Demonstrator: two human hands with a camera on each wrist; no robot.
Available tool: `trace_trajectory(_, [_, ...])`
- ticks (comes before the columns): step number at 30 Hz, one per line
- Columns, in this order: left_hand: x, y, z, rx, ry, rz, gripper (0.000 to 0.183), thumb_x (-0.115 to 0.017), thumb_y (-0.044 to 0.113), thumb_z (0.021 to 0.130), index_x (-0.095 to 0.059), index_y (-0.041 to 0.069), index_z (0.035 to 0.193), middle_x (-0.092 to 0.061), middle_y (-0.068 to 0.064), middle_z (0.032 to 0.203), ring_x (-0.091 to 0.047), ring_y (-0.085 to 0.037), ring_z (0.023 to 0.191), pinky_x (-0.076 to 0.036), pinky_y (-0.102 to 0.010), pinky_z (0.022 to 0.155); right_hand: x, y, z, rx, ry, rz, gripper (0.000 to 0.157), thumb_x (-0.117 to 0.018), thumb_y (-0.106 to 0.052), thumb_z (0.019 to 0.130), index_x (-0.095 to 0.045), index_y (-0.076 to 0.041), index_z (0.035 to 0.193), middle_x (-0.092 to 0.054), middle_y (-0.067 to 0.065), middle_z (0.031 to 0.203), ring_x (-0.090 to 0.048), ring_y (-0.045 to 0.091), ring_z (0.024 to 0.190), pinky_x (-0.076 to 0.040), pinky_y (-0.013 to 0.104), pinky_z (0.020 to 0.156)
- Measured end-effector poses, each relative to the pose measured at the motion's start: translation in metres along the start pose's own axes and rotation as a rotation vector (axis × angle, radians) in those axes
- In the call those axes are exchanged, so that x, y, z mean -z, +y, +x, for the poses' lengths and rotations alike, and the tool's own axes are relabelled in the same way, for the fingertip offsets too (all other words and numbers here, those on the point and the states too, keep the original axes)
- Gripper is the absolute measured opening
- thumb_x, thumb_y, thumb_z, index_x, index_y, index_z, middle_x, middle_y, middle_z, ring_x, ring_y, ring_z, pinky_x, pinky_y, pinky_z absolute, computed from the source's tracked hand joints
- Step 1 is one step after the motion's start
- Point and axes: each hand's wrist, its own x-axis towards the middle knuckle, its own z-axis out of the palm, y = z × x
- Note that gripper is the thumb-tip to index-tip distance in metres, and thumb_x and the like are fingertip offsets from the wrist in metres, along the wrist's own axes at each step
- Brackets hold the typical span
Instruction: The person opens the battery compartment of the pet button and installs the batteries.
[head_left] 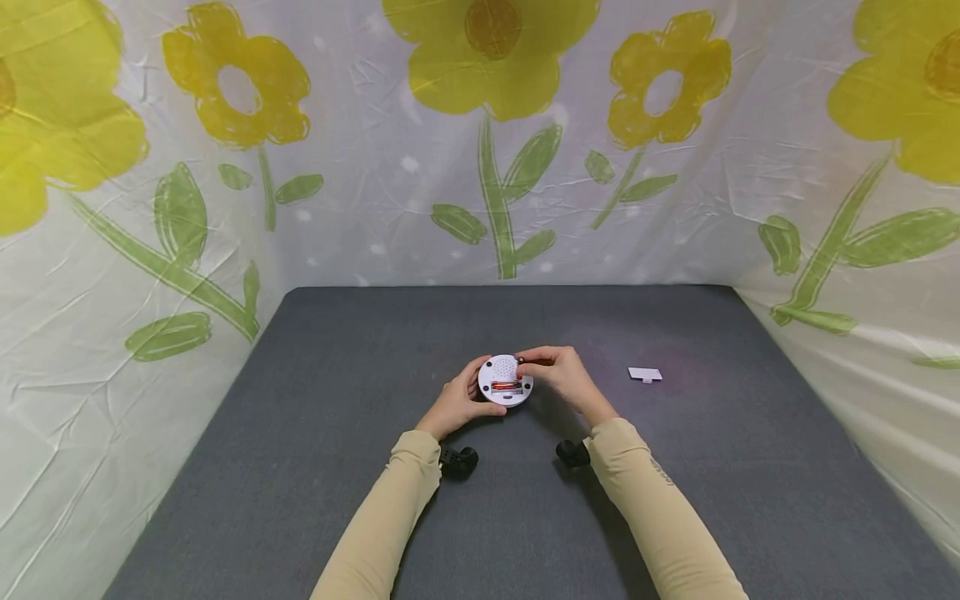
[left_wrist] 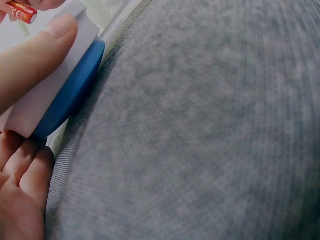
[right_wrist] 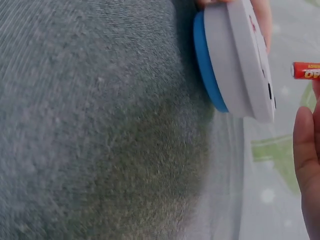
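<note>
Stretching forward nearest the head camera in long beige fabric sleeves (head_left: 378,525), with a small black wrist camera (head_left: 459,463) at each cuff. Gripping a round white plastic device with a blue underside (head_left: 501,367) by its rim in the left hand (head_left: 453,404), above the dark grey cloth-covered table (head_left: 375,333), with its perforated face turned toward the head camera. Pinching a small red cylindrical battery (right_wrist: 306,70) in the fingertips of the right hand (head_left: 564,377), near the open compartment but apart from the device in the right wrist view. Showing red inside that compartment: another battery (head_left: 506,387), too small to judge for seating or direction. Lying well apart to the right: a small white rectangular plastic cover (head_left: 645,373) with a tab. Could drop and lose the pinched battery through so slight a hold. Could go in backwards through a misread polarity. Could tip the device, and jolt the lodged battery loose, through pressing too hard against a rim-only grip.
</note>
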Motion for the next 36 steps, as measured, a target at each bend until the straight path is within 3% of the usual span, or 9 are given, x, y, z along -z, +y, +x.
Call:
trace_trajectory(5, [-0.001,0.001,-0.002,-0.001,0.008,0.017,0.089,-0.079,0.007,0.074,-0.025,0.001,0.144,-0.033,-0.014,0.144,-0.036,-0.023,0.129,-0.033,-0.036,0.102,-0.007,0.0,0.001,0.059,-0.03,-0.191,0.02,-0.076,-0.006,0.076,-0.072,0.003,0.093,-0.069,0.01,0.088,-0.06,0.011,0.077,-0.049,0.02,0.064])
trace_trajectory(9, [-0.001,0.001,-0.001,-0.019,0.003,0.026,0.088,-0.079,0.007,0.074,-0.026,0.0,0.144,-0.034,-0.015,0.143,-0.037,-0.024,0.128,-0.034,-0.036,0.101,-0.012,0.003,0.002,0.063,-0.047,-0.277,0.017,-0.077,-0.01,0.075,-0.074,-0.002,0.089,-0.069,0.005,0.083,-0.058,0.008,0.071,-0.048,0.02,0.058])
trace_trajectory(15, [-0.001,-0.006,0.002,-0.034,-0.005,-0.008,0.089,-0.079,0.007,0.073,-0.026,0.0,0.144,-0.034,-0.016,0.143,-0.036,-0.024,0.129,-0.034,-0.038,0.102,-0.017,0.005,0.003,0.087,-0.078,-0.34,0.012,-0.076,-0.008,0.075,-0.075,-0.003,0.086,-0.069,0.003,0.081,-0.057,0.008,0.069,-0.048,0.02,0.056])
trace_trajectory(22, [-0.003,-0.035,0.014,-0.04,0.021,-0.02,0.094,-0.082,0.012,0.07,-0.026,0.007,0.145,-0.036,-0.007,0.143,-0.038,-0.015,0.127,-0.037,-0.03,0.099,-0.022,0.004,0.003,0.18,-0.132,-0.442,0.008,-0.076,-0.007,0.075,-0.075,-0.003,0.082,-0.068,0.002,0.081,-0.057,0.01,0.074,-0.048,0.02,0.062])
trace_trajectory(29, [0.001,-0.011,0.004,-0.056,-0.014,-0.026,0.09,-0.079,0.006,0.073,-0.024,-0.001,0.144,-0.032,-0.017,0.144,-0.036,-0.024,0.129,-0.035,-0.037,0.101,-0.027,0.003,0.005,0.271,-0.17,-0.474,0.006,-0.078,-0.004,0.072,-0.074,-0.002,0.077,-0.067,0.003,0.077,-0.056,0.013,0.073,-0.047,0.023,0.063])
trace_trajectory(36, [-0.001,-0.032,0.012,-0.055,0.02,-0.018,0.094,-0.083,0.014,0.07,-0.026,0.004,0.145,-0.034,-0.011,0.144,-0.036,-0.019,0.128,-0.036,-0.032,0.1,-0.031,0.004,0.003,0.238,-0.16,-0.517,0.005,-0.076,-0.005,0.075,-0.073,-0.004,0.078,-0.065,0.002,0.08,-0.056,0.014,0.077,-0.048,0.023,0.066])
